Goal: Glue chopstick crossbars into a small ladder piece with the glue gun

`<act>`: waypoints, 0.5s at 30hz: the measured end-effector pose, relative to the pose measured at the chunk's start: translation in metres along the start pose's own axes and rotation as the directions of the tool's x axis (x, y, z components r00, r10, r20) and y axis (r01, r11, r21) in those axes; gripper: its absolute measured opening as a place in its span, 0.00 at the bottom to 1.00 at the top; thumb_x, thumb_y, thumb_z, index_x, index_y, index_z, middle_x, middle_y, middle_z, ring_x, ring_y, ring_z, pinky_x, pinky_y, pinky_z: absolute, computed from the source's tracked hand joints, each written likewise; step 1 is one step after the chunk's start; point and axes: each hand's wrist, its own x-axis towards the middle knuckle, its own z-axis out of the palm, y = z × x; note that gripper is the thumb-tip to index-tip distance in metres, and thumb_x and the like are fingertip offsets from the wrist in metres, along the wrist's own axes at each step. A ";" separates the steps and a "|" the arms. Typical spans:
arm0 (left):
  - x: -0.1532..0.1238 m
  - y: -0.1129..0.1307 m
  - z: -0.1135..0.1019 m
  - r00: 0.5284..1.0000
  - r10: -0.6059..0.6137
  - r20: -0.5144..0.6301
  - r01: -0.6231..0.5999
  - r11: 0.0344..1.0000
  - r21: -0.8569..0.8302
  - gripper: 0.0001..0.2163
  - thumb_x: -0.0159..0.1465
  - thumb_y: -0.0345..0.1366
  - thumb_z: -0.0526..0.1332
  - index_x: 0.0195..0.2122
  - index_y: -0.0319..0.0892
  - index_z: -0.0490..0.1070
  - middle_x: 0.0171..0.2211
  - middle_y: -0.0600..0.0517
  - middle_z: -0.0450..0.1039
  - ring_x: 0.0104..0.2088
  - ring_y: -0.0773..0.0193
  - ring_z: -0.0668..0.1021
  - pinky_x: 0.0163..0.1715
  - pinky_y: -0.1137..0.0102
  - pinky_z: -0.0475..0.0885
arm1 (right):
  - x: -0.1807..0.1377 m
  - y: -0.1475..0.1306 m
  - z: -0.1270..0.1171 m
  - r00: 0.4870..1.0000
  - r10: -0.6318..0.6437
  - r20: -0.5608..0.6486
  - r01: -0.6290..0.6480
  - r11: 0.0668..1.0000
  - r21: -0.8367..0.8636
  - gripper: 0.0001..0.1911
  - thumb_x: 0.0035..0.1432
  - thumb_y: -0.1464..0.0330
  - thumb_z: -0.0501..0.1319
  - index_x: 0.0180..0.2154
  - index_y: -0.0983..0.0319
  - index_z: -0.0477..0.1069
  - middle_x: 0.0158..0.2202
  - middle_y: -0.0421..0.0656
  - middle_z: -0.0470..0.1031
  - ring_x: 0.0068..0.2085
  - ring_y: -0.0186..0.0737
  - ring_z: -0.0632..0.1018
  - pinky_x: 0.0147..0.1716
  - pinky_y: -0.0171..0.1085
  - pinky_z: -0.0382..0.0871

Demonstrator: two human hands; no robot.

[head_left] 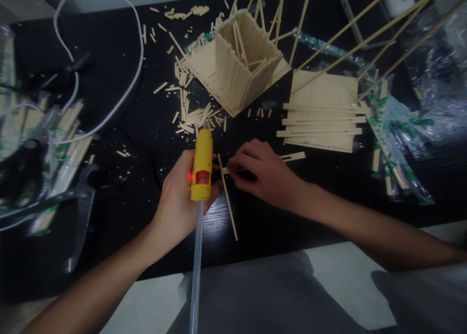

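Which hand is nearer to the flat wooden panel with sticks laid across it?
Right. The right hand is below and left of the panel in the head view; the left hand is farther left, around the yellow glue gun.

Black counter point(335, 176): stick offcuts point(195, 116) strewn left of centre; pale square panel point(324, 91) right of centre; wrapped chopsticks point(392, 139) farther right; phone point(359, 8) near far right corner.
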 end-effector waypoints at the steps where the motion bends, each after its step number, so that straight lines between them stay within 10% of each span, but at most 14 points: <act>1: 0.000 -0.001 0.000 1.000 0.003 -0.001 -0.003 1.000 0.008 0.20 0.65 0.36 0.74 0.56 0.47 0.72 0.51 0.48 0.83 0.44 0.55 0.86 0.42 0.60 0.83 | 0.000 -0.001 -0.001 1.000 0.001 0.002 -0.001 1.000 -0.023 0.04 0.73 0.74 0.65 0.45 0.61 0.78 0.43 0.47 0.81 0.46 0.49 0.75 0.46 0.46 0.63; 15: 0.001 0.002 -0.002 1.000 0.012 0.014 -0.012 1.000 0.016 0.20 0.65 0.37 0.74 0.56 0.48 0.73 0.50 0.49 0.82 0.44 0.55 0.85 0.42 0.61 0.82 | -0.005 -0.023 -0.005 1.000 -0.025 -0.001 0.024 0.962 -0.272 0.07 0.77 0.73 0.64 0.44 0.62 0.82 0.43 0.49 0.84 0.44 0.51 0.74 0.43 0.48 0.63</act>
